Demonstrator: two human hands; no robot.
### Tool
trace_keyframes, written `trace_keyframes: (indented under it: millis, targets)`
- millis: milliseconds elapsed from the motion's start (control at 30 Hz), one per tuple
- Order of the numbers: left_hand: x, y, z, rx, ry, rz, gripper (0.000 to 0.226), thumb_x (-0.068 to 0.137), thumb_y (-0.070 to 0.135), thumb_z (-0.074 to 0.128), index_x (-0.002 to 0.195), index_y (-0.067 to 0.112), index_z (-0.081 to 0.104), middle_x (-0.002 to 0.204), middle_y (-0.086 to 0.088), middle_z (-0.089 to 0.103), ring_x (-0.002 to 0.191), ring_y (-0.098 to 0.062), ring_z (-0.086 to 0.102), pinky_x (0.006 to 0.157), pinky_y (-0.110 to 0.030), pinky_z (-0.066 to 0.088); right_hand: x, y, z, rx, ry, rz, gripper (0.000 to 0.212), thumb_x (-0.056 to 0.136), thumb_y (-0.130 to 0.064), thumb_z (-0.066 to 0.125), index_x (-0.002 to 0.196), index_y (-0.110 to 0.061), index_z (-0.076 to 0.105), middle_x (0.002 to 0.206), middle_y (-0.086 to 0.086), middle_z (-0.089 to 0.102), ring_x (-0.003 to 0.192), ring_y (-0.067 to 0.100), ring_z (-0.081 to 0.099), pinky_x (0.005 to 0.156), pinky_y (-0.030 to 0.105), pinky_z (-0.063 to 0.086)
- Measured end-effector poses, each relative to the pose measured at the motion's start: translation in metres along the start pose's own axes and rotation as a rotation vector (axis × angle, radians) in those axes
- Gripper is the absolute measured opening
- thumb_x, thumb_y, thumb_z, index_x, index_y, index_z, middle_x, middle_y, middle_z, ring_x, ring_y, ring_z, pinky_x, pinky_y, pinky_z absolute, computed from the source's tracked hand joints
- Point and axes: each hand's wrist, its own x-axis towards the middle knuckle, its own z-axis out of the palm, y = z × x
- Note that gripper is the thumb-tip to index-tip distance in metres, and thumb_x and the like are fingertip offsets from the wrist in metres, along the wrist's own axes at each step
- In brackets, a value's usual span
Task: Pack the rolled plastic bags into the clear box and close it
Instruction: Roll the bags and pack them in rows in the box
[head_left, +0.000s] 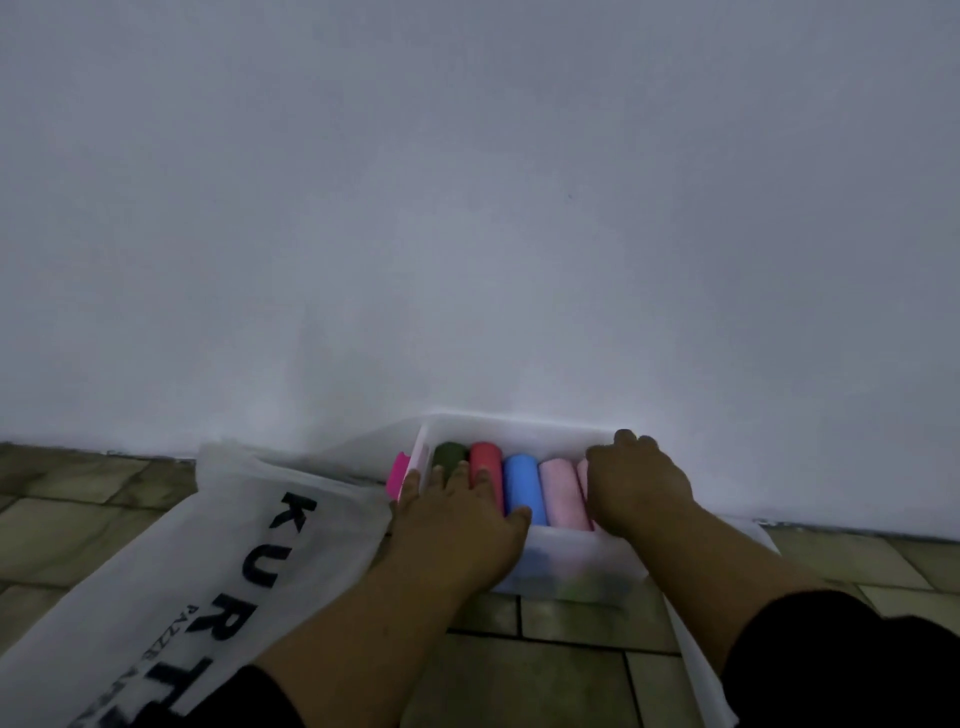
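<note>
Your left hand (457, 519) lies flat, grip apart, on rolled bags (522, 488) in clear box (571, 564); right hand (636, 486) flat too, grip apart.

white printed bag (171, 561) on tiled floor (561, 670) | white wall (467, 208) behind
</note>
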Motion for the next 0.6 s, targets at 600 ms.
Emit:
trace_keyframes:
  millis: [600]
  targets:
    - [0.053, 0.001, 0.005, 0.002, -0.277, 0.037, 0.080, 0.092, 0.055, 0.034, 0.153, 0.015, 0.004, 0.161, -0.011, 0.007, 0.144, -0.029, 0.023, 0.117, -0.043, 0.023, 0.005, -0.016, 0.019, 0.219, -0.441, 0.001, 0.085, 0.089, -0.070, 0.023, 0.151, -0.015, 0.006, 0.157, 0.022, -0.008, 0.146, 0.035, -0.002, 0.119, 0.046, 0.005]
